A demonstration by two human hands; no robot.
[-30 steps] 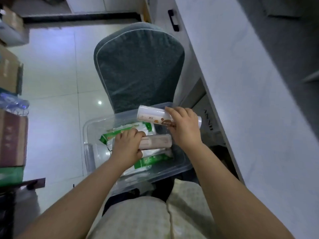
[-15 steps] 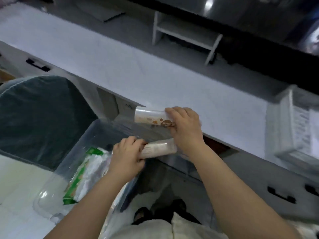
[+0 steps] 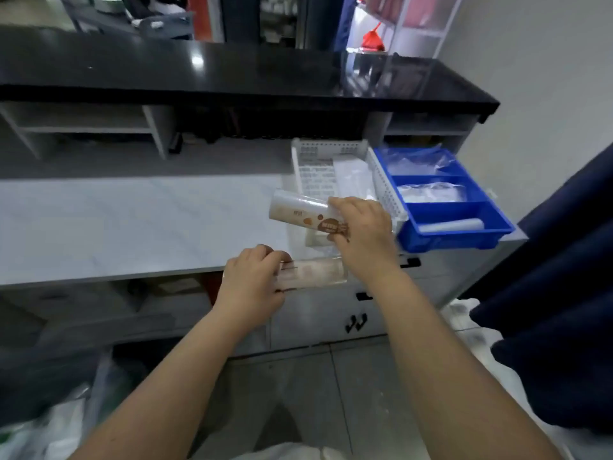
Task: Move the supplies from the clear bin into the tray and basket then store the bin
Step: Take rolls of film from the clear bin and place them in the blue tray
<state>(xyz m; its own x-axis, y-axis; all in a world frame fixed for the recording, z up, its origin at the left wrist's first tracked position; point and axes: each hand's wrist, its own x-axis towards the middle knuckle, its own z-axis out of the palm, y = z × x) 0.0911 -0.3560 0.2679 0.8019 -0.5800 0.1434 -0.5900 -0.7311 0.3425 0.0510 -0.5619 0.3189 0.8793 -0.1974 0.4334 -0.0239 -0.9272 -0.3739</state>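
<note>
Supplies: 2 wrapped rolls, both blurred. Right hand (image 3: 361,232) fingers grip the printed roll (image 3: 300,215) beside the white basket (image 3: 326,167); left hand (image 3: 250,287) fingers clasp the pale roll (image 3: 315,272) at the worktop (image 3: 132,224) front edge. Blue tray (image 3: 464,207) sits at the right corner.

A shop's front desk, seen from the worker's side.

A tall black counter top (image 3: 232,71) runs across at 12 o'clock, and a lower white desk (image 3: 132,224) sits just under it, like the place where a shop worker stands. Small open shelves (image 3: 83,127) are built in under the black top at 10 o'clock. Drawers with black handles (image 3: 356,322) sit under the desk near the middle. At 1 o'clock a white basket (image 3: 331,151) and a blue tray (image 3: 464,234) with three parts stand side by side on the desk, with packed goods inside. Past the counter, at 1 o'clock, a white rack (image 3: 418,28) stands with red and pink things on it.
</note>
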